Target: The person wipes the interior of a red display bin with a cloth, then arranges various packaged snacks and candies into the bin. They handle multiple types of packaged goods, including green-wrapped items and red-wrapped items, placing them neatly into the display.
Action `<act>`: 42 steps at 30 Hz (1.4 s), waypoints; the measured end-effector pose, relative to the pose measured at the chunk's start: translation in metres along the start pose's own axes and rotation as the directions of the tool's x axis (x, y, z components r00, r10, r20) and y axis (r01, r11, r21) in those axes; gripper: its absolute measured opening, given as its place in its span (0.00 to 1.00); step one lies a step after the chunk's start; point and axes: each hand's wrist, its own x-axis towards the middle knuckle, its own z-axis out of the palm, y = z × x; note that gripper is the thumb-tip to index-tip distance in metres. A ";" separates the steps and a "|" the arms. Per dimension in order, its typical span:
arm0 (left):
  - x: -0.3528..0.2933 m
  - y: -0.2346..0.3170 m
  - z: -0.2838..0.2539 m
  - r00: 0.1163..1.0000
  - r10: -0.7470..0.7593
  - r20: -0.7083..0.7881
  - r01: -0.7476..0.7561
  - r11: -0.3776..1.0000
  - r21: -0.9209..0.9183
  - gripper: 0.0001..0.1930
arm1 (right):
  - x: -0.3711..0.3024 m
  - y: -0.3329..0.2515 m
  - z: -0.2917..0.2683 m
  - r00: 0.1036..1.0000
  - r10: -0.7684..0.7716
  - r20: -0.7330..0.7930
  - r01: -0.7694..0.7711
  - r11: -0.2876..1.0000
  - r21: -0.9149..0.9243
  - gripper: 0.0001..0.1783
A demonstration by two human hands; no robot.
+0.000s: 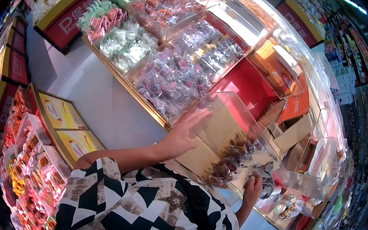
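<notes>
My left hand (184, 135) reaches out with its fingers stretched. Its fingertips are by the near-left edge of a clear plastic panel (233, 103); I cannot tell whether they touch it. Just beyond them lies a bin of small clear-wrapped sweets (172, 82). A flattened piece of brown cardboard (211, 134) lies to the right of this hand. My right hand (253, 189) is closed on a crumpled grey cloth (266, 179) at the counter's near right. Between the hands sit several brown packets in clear wrap (228, 161).
A red-lined compartment (246, 88) stands beyond the panel. Opened cardboard boxes (293, 127) and an orange carton (277, 69) crowd the right side. Another candy stand (36, 157) is at the lower left, with grey floor (100, 96) between. Clear plastic walls divide the bins.
</notes>
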 end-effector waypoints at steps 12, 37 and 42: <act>0.007 -0.026 0.008 0.988 0.140 -0.062 -0.137 0.989 0.050 0.43 | -0.001 0.023 0.007 0.990 0.105 0.090 -0.113 0.989 0.092 0.14; 0.171 -0.119 -0.100 0.809 0.288 0.512 -0.515 -0.072 0.854 0.16 | -0.006 0.028 0.013 0.992 0.067 0.110 -0.068 0.998 0.008 0.15; 0.166 -0.114 -0.119 0.857 0.273 0.438 -0.462 0.030 0.886 0.15 | 0.008 0.007 0.017 0.996 -0.018 0.085 0.020 1.000 -0.022 0.26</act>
